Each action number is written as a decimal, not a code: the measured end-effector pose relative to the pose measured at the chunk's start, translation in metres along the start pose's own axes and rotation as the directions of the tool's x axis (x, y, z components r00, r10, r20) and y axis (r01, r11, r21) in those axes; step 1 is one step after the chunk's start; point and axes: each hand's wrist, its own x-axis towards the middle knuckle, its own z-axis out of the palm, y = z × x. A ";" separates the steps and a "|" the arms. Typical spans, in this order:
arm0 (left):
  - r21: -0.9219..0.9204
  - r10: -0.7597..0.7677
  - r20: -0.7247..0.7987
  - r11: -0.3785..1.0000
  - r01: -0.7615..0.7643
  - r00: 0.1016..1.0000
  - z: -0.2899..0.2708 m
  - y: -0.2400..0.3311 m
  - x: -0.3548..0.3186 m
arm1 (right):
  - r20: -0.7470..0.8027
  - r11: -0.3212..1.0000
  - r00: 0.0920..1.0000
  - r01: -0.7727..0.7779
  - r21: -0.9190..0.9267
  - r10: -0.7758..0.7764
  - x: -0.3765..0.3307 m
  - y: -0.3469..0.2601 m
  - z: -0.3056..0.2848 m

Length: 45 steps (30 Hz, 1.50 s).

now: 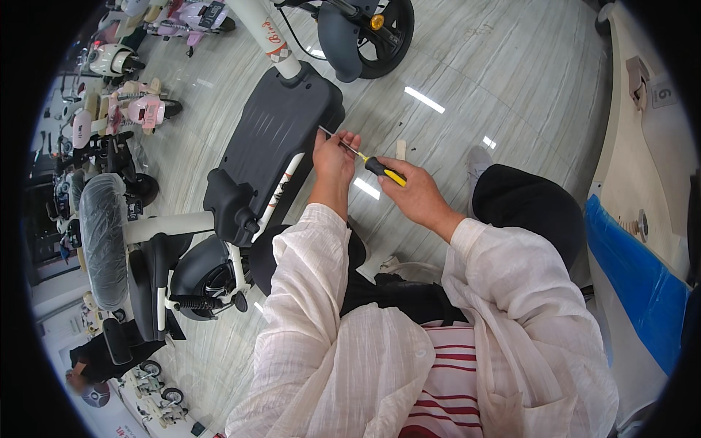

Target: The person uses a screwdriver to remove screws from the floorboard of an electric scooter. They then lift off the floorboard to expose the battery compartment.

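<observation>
A screwdriver [385, 171] with a black and yellow handle is gripped in my right hand [423, 196]. Its shaft points up and left toward the side of an electric scooter's dark grey footboard [274, 120]. My left hand [334, 162] is at that edge, palm partly up, its fingers curled round the shaft near the tip. Whether the tip sits in a screw cannot be made out. Along the footboard's near side runs a white frame bar [279, 196], close to my left wrist.
The scooter's plastic-wrapped seat [104, 241] and rear wheel [201, 277] are at left, its front wheel [387, 40] at the top. A small pale strip [401, 150] lies on the tiled floor. More scooters [146, 109] and another person [102, 358] are at far left; a wooden counter [621, 168] stands right.
</observation>
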 end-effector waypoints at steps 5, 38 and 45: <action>-0.031 -0.016 0.007 0.999 0.017 1.000 -0.002 0.001 0.004 | -0.042 0.980 0.997 0.048 -0.194 -0.057 0.000 0.013 -0.001; -0.042 0.223 -0.260 0.969 -0.242 0.940 -0.088 0.191 -0.070 | 0.544 0.470 0.754 -0.655 0.591 0.368 0.037 0.035 -0.022; -0.049 0.177 -0.260 0.979 -0.196 0.949 -0.104 0.189 -0.068 | -0.087 0.769 0.825 0.475 -0.429 -0.558 0.015 0.024 0.010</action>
